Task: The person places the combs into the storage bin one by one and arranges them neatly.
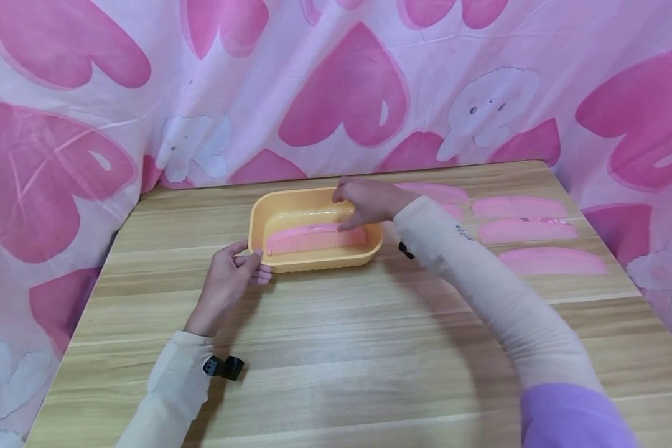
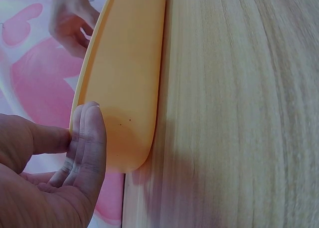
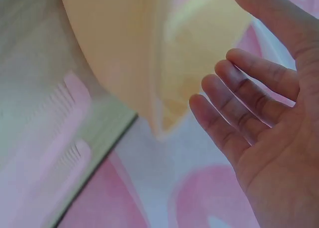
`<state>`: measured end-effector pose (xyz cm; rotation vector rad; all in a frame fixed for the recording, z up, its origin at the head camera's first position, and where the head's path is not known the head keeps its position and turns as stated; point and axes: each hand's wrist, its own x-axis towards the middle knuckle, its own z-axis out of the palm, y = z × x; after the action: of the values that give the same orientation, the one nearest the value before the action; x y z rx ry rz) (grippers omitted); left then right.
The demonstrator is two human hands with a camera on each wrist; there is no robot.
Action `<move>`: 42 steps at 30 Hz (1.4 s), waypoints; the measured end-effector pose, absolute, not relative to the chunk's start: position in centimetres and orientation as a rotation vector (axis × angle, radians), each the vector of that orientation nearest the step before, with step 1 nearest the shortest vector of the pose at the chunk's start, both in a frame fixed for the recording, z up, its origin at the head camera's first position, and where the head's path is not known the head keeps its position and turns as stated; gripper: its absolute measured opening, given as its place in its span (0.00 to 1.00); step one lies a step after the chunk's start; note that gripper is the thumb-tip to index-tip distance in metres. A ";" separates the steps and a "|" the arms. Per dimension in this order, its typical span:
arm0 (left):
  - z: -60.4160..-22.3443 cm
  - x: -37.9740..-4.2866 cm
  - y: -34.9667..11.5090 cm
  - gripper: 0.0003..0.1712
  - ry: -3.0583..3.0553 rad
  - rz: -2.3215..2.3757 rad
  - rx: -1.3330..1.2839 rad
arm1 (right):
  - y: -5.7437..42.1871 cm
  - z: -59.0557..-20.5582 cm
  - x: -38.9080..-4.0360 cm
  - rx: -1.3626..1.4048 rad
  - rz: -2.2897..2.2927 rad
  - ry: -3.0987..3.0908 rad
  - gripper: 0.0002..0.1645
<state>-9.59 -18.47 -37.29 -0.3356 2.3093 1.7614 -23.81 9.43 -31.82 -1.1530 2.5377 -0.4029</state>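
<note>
A yellow-orange plastic basin (image 1: pixel 319 264) stands on the wooden table with a pink comb (image 1: pixel 313 239) lying on its floor. My left hand (image 1: pixel 229 274) pinches the basin's near left corner at the rim; the left wrist view shows the thumb inside and the fingers against the outer wall. Over the right part of the basin is my right hand (image 1: pixel 374 198), its fingers apart with nothing between them. In the right wrist view, that hand's fingers (image 3: pixel 239 96) are spread loosely beside the basin wall (image 3: pixel 114 43).
Several more pink combs lie on the right side of the table, such as a front comb (image 1: pixel 553 261) and a back comb (image 1: pixel 518 206). Some combs are partly hidden behind my right forearm. A pink heart-patterned cloth (image 1: pixel 341 87) hangs behind the table (image 1: pixel 336 373).
</note>
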 end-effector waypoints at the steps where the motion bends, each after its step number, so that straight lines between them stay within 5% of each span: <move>1: -37.3 -9.6 -18.5 0.30 2.311 1.754 -0.342 | 9.8 -31.5 -23.9 -1.156 -0.415 2.550 0.36; 16: -37.4 -9.7 -18.5 0.30 2.301 1.738 -0.381 | 16.9 -29.3 -25.4 -1.063 -0.504 2.680 0.31; 42: -37.2 -9.7 -18.4 0.30 2.296 1.717 -0.383 | 25.1 -35.3 -26.2 -0.676 -0.569 2.621 0.35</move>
<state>-9.73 -18.38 -37.17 -0.3830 2.2956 1.7165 -26.16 25.11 -35.27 -0.6761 2.6207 -0.5686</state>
